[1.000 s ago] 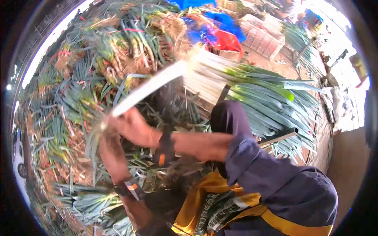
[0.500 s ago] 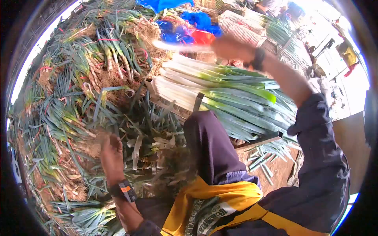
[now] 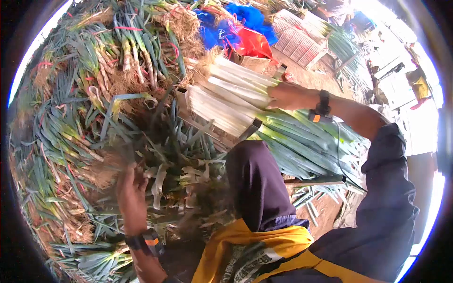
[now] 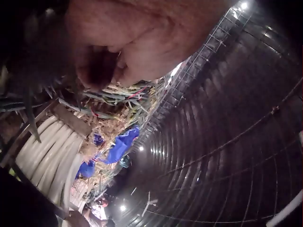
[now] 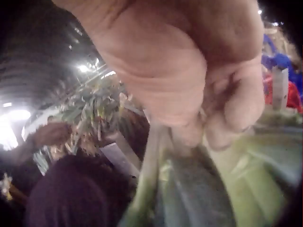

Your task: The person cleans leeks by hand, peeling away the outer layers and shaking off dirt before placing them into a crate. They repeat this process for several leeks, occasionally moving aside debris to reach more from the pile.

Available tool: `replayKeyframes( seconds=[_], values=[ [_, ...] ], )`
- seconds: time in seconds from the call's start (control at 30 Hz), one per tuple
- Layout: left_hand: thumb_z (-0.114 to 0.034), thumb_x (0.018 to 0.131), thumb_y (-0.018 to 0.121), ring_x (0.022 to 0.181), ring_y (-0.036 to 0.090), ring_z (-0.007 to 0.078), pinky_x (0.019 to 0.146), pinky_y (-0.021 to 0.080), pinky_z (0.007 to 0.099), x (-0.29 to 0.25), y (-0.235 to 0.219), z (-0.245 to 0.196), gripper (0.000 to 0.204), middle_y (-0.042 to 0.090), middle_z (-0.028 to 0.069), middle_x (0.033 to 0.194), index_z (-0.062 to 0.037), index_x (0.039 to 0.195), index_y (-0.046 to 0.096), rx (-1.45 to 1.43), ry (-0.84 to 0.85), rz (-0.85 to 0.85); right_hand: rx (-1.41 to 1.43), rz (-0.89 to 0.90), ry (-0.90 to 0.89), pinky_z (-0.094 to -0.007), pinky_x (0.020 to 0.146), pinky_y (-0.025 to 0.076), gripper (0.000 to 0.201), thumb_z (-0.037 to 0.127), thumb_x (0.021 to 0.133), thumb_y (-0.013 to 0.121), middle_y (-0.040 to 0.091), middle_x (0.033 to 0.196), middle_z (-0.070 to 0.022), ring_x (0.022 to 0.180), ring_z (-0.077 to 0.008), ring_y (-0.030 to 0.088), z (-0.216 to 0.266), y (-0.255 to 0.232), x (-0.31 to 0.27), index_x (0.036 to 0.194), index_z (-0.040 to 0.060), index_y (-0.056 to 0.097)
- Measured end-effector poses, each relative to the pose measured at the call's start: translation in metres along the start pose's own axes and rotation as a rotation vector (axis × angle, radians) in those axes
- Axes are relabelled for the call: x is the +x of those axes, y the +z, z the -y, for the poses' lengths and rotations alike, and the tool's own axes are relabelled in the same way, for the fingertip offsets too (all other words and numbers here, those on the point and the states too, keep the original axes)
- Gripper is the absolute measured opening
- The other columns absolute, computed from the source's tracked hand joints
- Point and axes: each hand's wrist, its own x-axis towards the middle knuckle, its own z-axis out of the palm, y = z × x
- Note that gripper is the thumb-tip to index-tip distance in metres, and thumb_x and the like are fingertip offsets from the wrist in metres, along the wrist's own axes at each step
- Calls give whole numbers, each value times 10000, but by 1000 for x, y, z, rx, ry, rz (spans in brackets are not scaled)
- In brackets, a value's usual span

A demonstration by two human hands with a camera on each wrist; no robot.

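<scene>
In the head view my right hand (image 3: 292, 96) lies over a stack of cleaned leeks (image 3: 224, 101), where the white shafts turn green. The right wrist view shows its thumb and curled fingers pinching a leek (image 5: 194, 182) on top of the stack. A metal rack (image 3: 323, 181) holds the stack, white ends toward the heap at the left. My left hand (image 3: 132, 198) hovers by root ends and loose leaves (image 3: 160, 181), its fingers loosely bent and nothing seen in them. Close up in the left wrist view, the same hand (image 4: 137, 42) has bent fingers.
Untrimmed, rooted leeks (image 3: 71, 137) in tied bundles are heaped along the left. My knee (image 3: 255, 184) stands against the near side of the rack. Behind are blue plastic (image 3: 252, 19), a red bag (image 3: 255, 43) and a pale crate (image 3: 299, 40).
A white leek shaft swung from near both hands at the left, over the rack, down onto the stack with my right hand. The left hand stayed by the heap.
</scene>
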Motion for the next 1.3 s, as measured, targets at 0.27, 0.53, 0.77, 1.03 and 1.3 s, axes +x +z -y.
replayKeyframes(
  seconds=[0.27,0.53,0.77,1.03,1.3],
  values=[
    [-259,1036,603,882,613,132,811,495,286,-15,2,-7,285,633,30,1010,-49,1224,644,19,-44,-68,-146,-227,-116,-522,761,526,196,157,901,621,617,984,-203,871,-429,659,4,50,15,1038,22,582],
    [-248,1035,602,860,612,137,797,501,289,-27,3,-13,269,629,28,998,-56,1219,639,85,-52,-103,133,-277,-167,-464,781,468,210,153,913,688,585,1007,-164,903,-350,594,-26,68,16,1022,27,560],
    [-177,1009,623,829,581,157,802,526,291,-18,16,-12,175,599,36,926,-11,1045,667,164,3,-2,321,-336,-237,-481,756,486,197,200,936,614,623,921,-198,850,-365,598,-22,82,16,943,4,631],
    [-293,1025,633,901,652,136,859,540,298,-56,15,4,309,652,39,1034,-14,1155,652,3,-14,233,-162,-427,-386,-445,992,502,365,205,956,671,666,1187,-216,1130,-379,635,56,-36,-20,1238,-26,635],
    [-272,1034,626,918,649,129,840,536,284,-75,-15,-6,309,668,30,1022,-11,1200,634,-129,62,157,223,-209,-743,-452,894,521,384,323,983,636,694,1073,-195,1022,-381,665,305,-36,151,1203,9,657]
  ],
)
